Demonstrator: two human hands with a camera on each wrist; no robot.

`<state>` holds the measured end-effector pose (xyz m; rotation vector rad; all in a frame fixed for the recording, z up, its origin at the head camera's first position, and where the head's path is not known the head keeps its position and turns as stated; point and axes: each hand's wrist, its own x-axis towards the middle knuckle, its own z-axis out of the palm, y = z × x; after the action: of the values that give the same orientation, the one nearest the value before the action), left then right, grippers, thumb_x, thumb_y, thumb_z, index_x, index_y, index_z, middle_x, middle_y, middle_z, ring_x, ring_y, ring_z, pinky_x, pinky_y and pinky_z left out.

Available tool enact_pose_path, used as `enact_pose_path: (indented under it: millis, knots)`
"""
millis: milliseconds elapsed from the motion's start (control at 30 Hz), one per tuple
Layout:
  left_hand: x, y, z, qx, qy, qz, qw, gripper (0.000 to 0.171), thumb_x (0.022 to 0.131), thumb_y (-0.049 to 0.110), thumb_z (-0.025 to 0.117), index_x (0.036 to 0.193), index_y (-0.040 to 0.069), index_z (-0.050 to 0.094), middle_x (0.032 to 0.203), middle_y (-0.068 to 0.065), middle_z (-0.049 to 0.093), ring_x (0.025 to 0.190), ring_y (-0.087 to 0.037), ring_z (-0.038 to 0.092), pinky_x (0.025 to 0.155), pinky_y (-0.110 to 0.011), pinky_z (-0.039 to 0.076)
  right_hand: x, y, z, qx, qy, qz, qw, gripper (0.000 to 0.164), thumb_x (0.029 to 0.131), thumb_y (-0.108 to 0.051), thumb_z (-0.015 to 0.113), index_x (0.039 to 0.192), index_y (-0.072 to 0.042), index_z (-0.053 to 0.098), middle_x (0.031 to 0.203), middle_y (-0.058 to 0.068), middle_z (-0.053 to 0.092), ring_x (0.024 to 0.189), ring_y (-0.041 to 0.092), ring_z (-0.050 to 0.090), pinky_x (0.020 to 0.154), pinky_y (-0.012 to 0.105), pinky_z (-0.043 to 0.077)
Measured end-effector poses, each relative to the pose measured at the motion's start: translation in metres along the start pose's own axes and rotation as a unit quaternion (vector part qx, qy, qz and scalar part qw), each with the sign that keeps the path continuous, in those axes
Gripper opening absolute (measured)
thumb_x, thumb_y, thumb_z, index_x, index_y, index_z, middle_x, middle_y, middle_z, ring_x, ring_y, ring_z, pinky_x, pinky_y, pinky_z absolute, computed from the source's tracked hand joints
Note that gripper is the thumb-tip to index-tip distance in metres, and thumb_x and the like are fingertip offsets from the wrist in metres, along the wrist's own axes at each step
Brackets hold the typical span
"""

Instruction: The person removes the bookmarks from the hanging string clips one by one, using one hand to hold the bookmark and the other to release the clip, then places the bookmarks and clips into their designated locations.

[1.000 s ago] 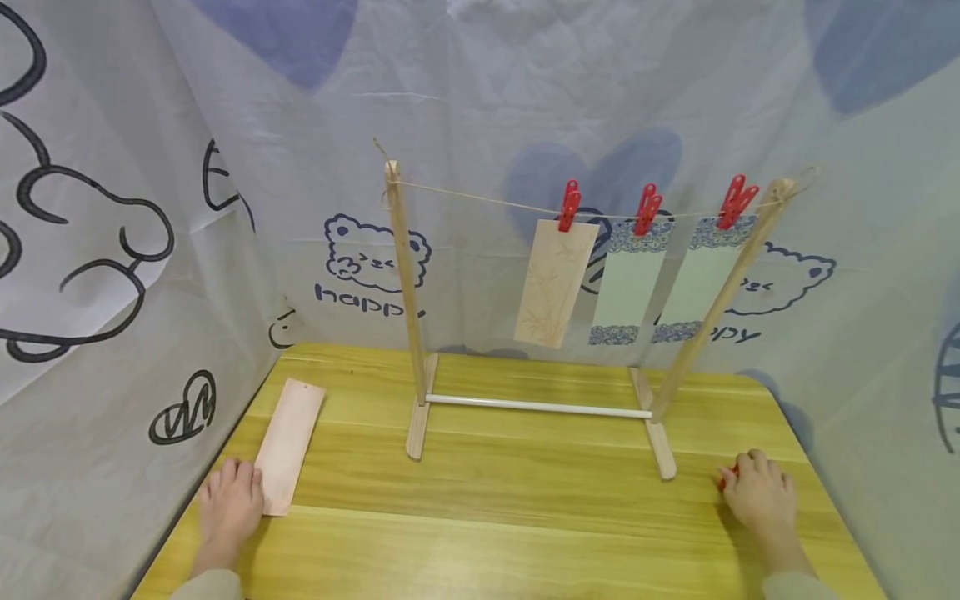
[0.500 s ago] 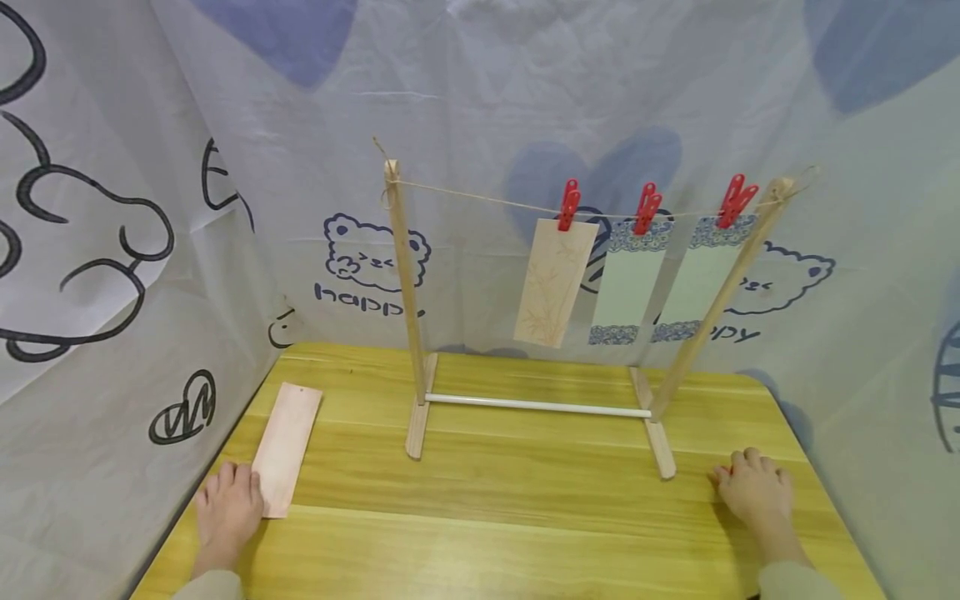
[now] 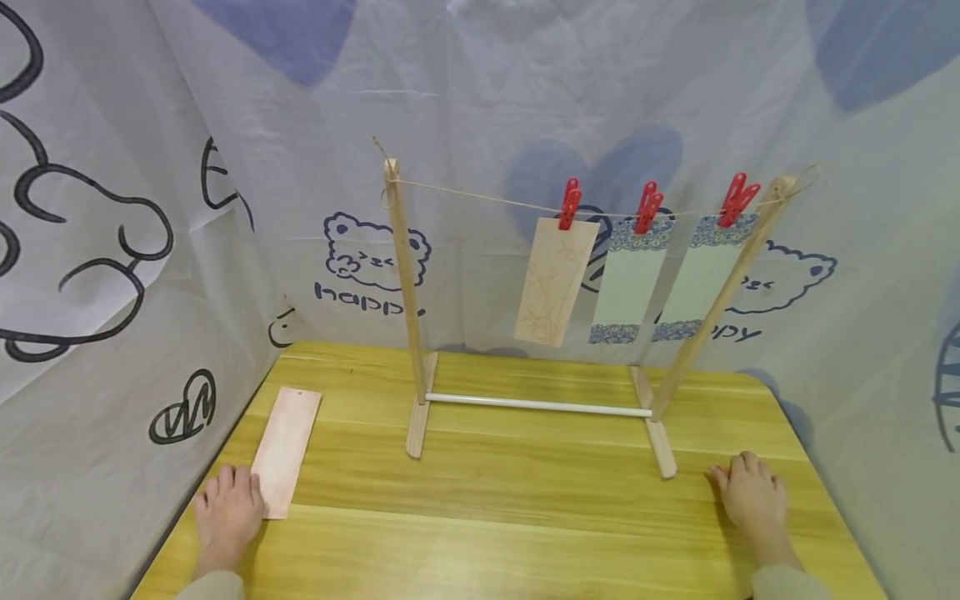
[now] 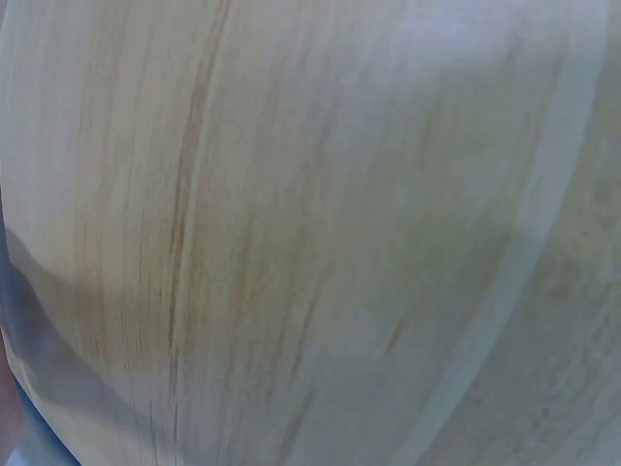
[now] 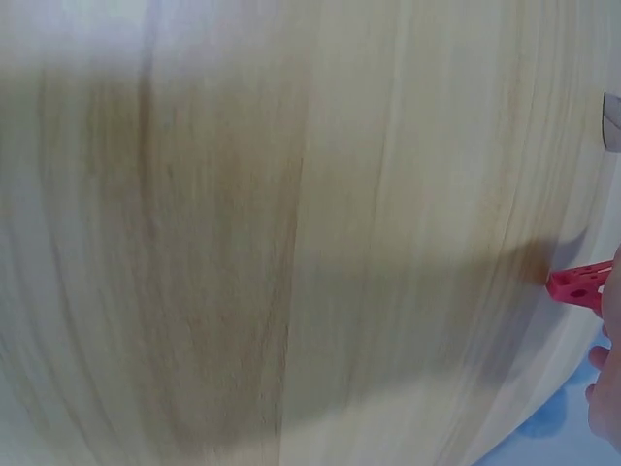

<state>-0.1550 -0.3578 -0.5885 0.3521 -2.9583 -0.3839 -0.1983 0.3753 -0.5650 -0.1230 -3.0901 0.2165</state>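
A pale pink paper strip (image 3: 287,450) with a small hole at its top lies on the table at the left. My left hand (image 3: 228,508) rests beside its lower left edge, thumb touching the strip. At the right of the table, my right hand (image 3: 753,496) holds a red clothespin (image 5: 582,283), which shows in the right wrist view and is hidden under the hand in the head view. Three red clothespins, one being the leftmost clothespin (image 3: 570,204), hold a beige bamboo-print strip (image 3: 557,283) and two pale green strips, including the middle strip (image 3: 630,283), on a string.
A wooden stand with a left post (image 3: 405,283) and a right post (image 3: 716,308) carries the string (image 3: 480,197). A white rod (image 3: 536,405) joins its feet low over the wooden table (image 3: 480,533). Printed cloth (image 3: 465,100) surrounds the back and sides.
The pink strip and my left hand have slid slightly toward me. My right hand has turned a little and shifted left, and the red clothespin has gone out of sight beneath it in the head view.
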Motion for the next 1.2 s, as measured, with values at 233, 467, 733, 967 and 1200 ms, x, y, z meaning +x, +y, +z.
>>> enact_pose_path:
  millis: [233,467,733,967,1200]
  knots:
    - [-0.001,0.002,-0.002,0.009,-0.012,-0.003,0.9999,0.035,0.1,0.024,0.024,0.107,-0.005,0.043,0.106,-0.025,0.036,0.099,-0.045,0.033,0.078,-0.058,0.027,0.0,-0.001,0.007,0.011,0.016,0.012,1.0,0.053,0.098,-0.038,0.036,0.112,0.012,0.043,0.118,0.031,0.038,0.109,0.049,0.035,0.089,0.061,0.027]
    - [-0.003,0.002,-0.001,0.022,-0.023,-0.011,0.9994,0.036,0.1,0.024,0.024,0.107,-0.006,0.043,0.107,-0.026,0.035,0.099,-0.045,0.031,0.078,-0.058,0.026,-0.001,-0.002,0.016,0.028,0.04,0.028,0.998,0.052,0.097,-0.037,0.039,0.114,0.011,0.045,0.117,0.029,0.039,0.109,0.047,0.037,0.09,0.061,0.026]
    - [-0.007,0.0,0.002,0.029,-0.009,-0.017,0.9994,0.032,0.1,0.022,0.025,0.104,-0.004,0.043,0.104,-0.025,0.035,0.1,-0.045,0.031,0.08,-0.058,0.024,-0.003,-0.003,0.024,0.05,0.048,0.05,0.996,0.053,0.097,-0.039,0.04,0.117,0.009,0.047,0.119,0.028,0.039,0.109,0.047,0.036,0.088,0.061,0.027]
    - [-0.008,-0.001,0.005,0.035,0.006,-0.019,0.9992,0.03,0.1,0.021,0.027,0.104,-0.004,0.043,0.1,-0.024,0.035,0.097,-0.045,0.032,0.081,-0.058,0.022,-0.004,-0.005,0.027,0.063,0.066,0.052,0.994,0.05,0.097,-0.035,0.042,0.116,0.01,0.046,0.122,0.029,0.038,0.112,0.048,0.033,0.093,0.061,0.023]
    - [-0.006,-0.002,0.008,0.044,0.0,-0.023,0.9988,0.032,0.1,0.023,0.026,0.103,-0.004,0.044,0.1,-0.024,0.035,0.098,-0.045,0.032,0.081,-0.058,0.023,-0.007,-0.009,0.025,0.075,0.081,0.051,0.993,0.044,0.096,-0.029,0.045,0.115,0.011,0.046,0.126,0.029,0.036,0.117,0.046,0.031,0.097,0.059,0.02]
